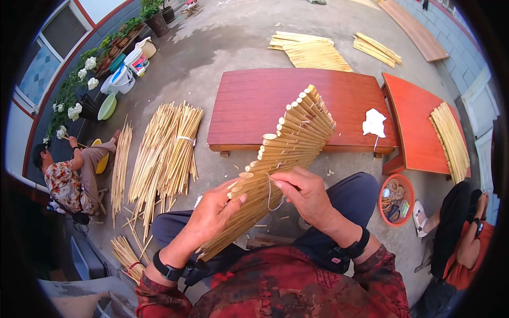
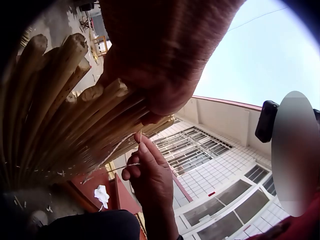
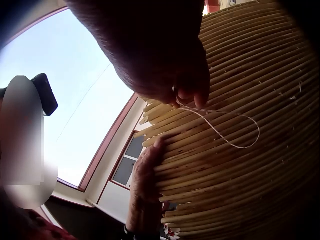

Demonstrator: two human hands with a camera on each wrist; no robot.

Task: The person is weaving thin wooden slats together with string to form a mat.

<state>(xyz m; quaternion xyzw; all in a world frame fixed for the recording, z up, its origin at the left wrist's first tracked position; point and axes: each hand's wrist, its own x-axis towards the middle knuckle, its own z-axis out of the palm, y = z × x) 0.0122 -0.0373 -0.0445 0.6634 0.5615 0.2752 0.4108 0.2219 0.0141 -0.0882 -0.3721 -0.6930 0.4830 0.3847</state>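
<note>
A mat of joined pale stalks (image 1: pixel 289 143) slants up from the lap, its cut ends facing upper left. My left hand (image 1: pixel 214 209) grips its left edge, thumb on the near face; in the right wrist view the left hand (image 3: pixel 145 172) lies at the stalk ends. My right hand (image 1: pixel 305 196) pinches a thin string (image 1: pixel 270 199) close to the mat's face, a loop hanging below. The left wrist view shows the right hand (image 2: pixel 152 172) with thumb and forefinger together at a thin pointed piece (image 2: pixel 140 135); the string (image 3: pixel 235 145) loops over the stalks in the right wrist view.
A dark red table (image 1: pixel 249 95) stands ahead, with an orange table (image 1: pixel 419 132) bearing stalks to its right. Stalk bundles (image 1: pixel 159 148) lie at left. An orange basket (image 1: pixel 396 212) sits at right. One person (image 1: pixel 69 180) sits far left, another (image 1: pixel 472 249) far right.
</note>
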